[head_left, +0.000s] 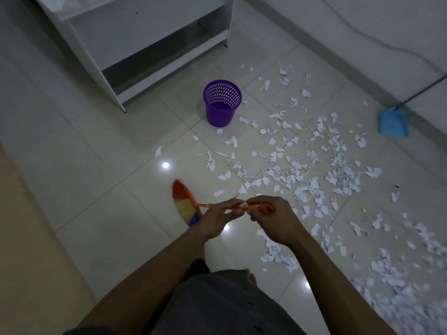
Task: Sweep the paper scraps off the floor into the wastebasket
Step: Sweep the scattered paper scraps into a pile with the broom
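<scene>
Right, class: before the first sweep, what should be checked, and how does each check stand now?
1. Both hands hold the broom: ok; the left hand and right hand are on its handle.
2. Wastebasket upright, mouth open: ok.
3. Bristles on the floor: cannot tell, blurred.
4. Scraps gathered in one pile: not ok, they are scattered widely.
5. Dustpan at hand: not ok, it sits by the wall beyond the scraps.

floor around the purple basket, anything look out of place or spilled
Yes: torn white paper scraps litter the tiled floor right of the upright purple wastebasket, thickest toward the lower right. The blue dustpan sits by the wall, away from the broom.
</scene>
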